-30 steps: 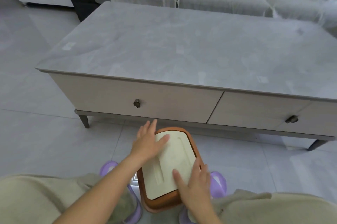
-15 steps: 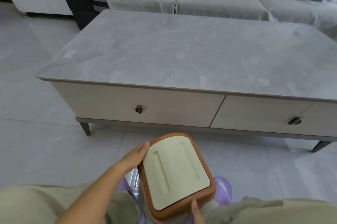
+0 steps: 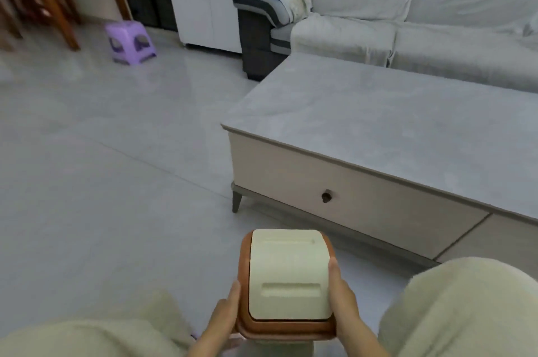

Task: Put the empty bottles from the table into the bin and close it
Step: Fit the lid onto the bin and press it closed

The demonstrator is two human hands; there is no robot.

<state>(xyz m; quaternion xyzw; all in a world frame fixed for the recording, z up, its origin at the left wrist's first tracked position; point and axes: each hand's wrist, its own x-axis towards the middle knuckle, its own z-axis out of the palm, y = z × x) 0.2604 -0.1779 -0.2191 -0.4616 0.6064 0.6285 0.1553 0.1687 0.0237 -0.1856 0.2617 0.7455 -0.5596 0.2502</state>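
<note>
The bin (image 3: 286, 327) has a brown rim and a cream lid (image 3: 288, 272) that lies flat and shut on top. It sits low in the head view between my knees. My left hand (image 3: 225, 313) grips its left side and my right hand (image 3: 342, 298) grips its right side, thumbs on the rim. The grey table (image 3: 393, 124) stands to the right with a bare top. No bottle shows anywhere in view.
The table's front has a drawer with a round knob (image 3: 326, 196). A pale sofa (image 3: 407, 22) stands behind it. A purple stool (image 3: 129, 42) and wooden chair legs (image 3: 58, 7) are far left on the tiled floor. My knees (image 3: 454, 310) flank the bin.
Both hands went from lying on the lid to gripping the bin's sides. The bin has turned, and my view has swung left, so the table now lies to the right.
</note>
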